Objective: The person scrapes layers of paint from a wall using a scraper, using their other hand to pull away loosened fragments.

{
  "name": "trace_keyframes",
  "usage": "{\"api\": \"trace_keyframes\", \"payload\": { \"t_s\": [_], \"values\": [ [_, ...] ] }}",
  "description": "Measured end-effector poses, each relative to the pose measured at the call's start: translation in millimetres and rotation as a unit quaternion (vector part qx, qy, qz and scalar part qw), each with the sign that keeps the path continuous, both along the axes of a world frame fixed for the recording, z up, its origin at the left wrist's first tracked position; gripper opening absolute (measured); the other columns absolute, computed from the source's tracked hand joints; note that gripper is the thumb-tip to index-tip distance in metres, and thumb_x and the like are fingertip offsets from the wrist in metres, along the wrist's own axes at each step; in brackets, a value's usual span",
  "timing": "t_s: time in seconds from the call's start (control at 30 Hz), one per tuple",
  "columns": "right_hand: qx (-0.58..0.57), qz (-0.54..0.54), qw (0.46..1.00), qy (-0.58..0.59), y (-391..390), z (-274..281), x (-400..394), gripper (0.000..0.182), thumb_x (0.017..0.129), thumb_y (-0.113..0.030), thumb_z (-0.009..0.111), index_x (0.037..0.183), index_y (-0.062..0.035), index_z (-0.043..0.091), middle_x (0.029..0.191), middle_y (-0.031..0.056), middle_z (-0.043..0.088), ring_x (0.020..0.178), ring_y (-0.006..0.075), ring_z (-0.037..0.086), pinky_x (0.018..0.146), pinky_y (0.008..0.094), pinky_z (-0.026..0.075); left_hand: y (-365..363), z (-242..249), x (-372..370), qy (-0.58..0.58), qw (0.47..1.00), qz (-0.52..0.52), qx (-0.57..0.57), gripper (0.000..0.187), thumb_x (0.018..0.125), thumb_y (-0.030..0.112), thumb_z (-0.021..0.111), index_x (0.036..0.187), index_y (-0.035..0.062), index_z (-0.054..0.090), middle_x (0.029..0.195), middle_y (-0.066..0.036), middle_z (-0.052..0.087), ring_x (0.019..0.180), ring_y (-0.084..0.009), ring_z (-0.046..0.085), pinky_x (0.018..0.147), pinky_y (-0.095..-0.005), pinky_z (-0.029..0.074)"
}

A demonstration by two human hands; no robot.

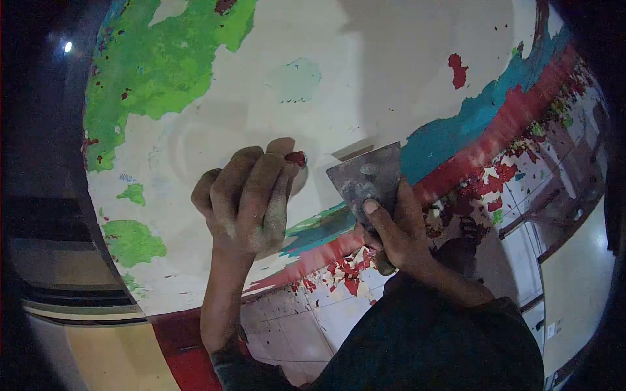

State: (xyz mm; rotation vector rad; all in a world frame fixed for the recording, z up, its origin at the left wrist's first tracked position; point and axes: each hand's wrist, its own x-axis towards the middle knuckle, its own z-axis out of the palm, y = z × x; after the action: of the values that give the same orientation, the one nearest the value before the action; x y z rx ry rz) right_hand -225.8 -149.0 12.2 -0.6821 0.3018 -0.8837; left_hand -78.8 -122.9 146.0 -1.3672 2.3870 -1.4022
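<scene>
My left hand (pixel 251 192) is raised in front of the white surface (pixel 261 98), its fingers curled together. A small dark-red paint flake (pixel 297 158) shows at the fingertips, pinched there. To the right, my right hand (pixel 401 228) grips a wide, worn metal scraper (pixel 368 176); the thumb presses on its blade and the handle is mostly hidden. The blade's straight edge faces up, close to the white surface. Whether it touches cannot be made out. Green paint (pixel 163 62) and teal paint (pixel 450 143) remain in ragged patches on the surface.
A red band (pixel 482 143) runs along the surface's near edge. Red, green and pale paint chips (pixel 352 277) litter the tiled floor (pixel 287 335) below. A dark-red panel (pixel 179 348) stands at the lower left. Another bright light (pixel 68 47) shows at the upper left.
</scene>
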Motion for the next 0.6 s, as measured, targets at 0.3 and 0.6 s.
{"api": "trace_keyframes", "payload": {
  "t_s": [0.3,0.6],
  "values": [
    [-0.022,0.005,1.000,0.001,3,2,-2,0.031,0.087,-0.014,0.045,0.113,-0.0022,0.034,0.089,0.0054,0.049,0.068,0.0080,0.049,0.053,0.0215,0.041,21,-24,7,0.361,0.929,-0.065,-0.043,0.014,0.067,0.012,0.068,0.077,0.0114,0.058,0.087,-0.009,0.056,0.078,-0.0274,0.055,0.073,-0.0388,0.042],
    [-0.084,-0.029,0.994,0.055,-11,13,11,0.026,0.086,-0.013,0.046,0.106,0.0008,0.036,0.088,0.0074,0.050,0.069,0.0088,0.051,0.058,0.0233,0.045,44,-50,19,0.152,0.982,-0.007,-0.111,0.024,0.067,0.025,0.069,0.088,0.0179,0.060,0.107,-0.006,0.049,0.107,-0.0271,0.039,0.095,-0.0444,0.022]
  ]
}}
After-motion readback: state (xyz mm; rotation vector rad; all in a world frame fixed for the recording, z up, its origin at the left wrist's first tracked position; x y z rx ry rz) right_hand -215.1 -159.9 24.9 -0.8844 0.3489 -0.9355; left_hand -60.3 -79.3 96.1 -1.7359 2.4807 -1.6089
